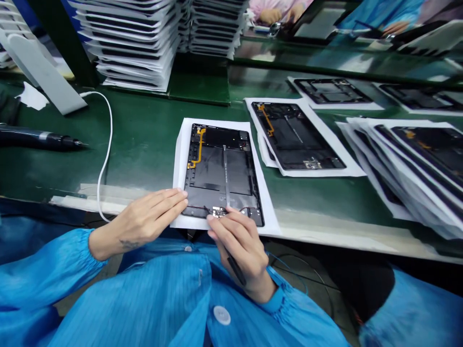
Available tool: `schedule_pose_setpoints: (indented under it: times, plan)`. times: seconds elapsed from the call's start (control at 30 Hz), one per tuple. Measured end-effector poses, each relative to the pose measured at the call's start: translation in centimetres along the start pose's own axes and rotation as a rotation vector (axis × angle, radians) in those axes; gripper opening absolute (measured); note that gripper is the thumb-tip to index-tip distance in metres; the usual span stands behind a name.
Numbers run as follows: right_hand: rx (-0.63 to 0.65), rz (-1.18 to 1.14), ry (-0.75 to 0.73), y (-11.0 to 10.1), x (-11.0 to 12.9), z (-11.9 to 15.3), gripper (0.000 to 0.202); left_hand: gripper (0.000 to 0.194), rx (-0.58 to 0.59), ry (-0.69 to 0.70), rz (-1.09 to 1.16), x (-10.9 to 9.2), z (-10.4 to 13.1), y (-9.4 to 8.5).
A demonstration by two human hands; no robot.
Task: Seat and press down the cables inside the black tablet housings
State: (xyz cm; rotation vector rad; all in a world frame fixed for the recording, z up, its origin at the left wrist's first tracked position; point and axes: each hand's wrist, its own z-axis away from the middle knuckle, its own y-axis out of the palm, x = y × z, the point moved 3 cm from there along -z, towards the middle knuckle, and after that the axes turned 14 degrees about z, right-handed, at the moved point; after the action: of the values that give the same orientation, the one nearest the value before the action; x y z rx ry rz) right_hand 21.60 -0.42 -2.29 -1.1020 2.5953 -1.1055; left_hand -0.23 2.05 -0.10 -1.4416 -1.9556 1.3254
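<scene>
An open tablet housing (pixel 238 168) lies on white paper (pixel 183 140) right in front of me. Along its upper left runs a yellow flex cable (pixel 199 149), and a grey ribbon goes down its middle. My left hand (pixel 144 217) rests flat with fingers stretched out, the tips on the housing's lower left edge. Over the bottom edge, my right hand (pixel 242 250) grips a slim black tool (pixel 237 271) whose tip is hidden by the fingers. Beside those fingertips sits a small circuit board (pixel 219 212).
A similar housing (pixel 300 135) on paper lies to the right, beyond it a layered pile (pixel 405 159). On the left are a black electric screwdriver (pixel 43 139) and a white cable (pixel 110 130). Tall paper-layered stacks (pixel 133 43) stand behind. Other people's hands (pixel 271 15) show across the bench.
</scene>
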Motion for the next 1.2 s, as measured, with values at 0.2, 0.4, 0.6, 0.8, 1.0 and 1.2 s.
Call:
schedule_pose_setpoints:
  times: [0.2,0.4,0.6,0.8,1.0,1.2]
  plan:
    - [-0.011,-0.026,0.066,-1.6,-0.2,-0.2,0.045,0.033,0.034,-0.012,-0.071,-0.3,-0.7,-0.1]
    - [0.17,-0.393,0.255,-1.2,-1.3,-4.6,0.02,0.035,0.155,0.003,-0.227,-1.3,-2.8,0.1]
    - [0.323,-0.478,0.311,1.0,-1.7,-6.1,0.018,0.034,0.187,-0.019,-0.277,-1.7,-3.3,0.3]
    - [0.3,-0.504,0.238,1.0,-1.5,-6.0,0.016,0.029,0.117,0.011,-0.304,-1.8,-3.6,0.2]
    - [0.326,-0.458,0.162,0.8,-1.0,-6.6,0.016,0.027,-0.013,0.072,-0.091,-0.6,-1.1,-0.1]
    - [0.34,-0.448,0.165,-0.5,-2.1,-5.9,0.015,0.034,-0.038,-0.003,-0.097,-0.8,0.1,0.4]
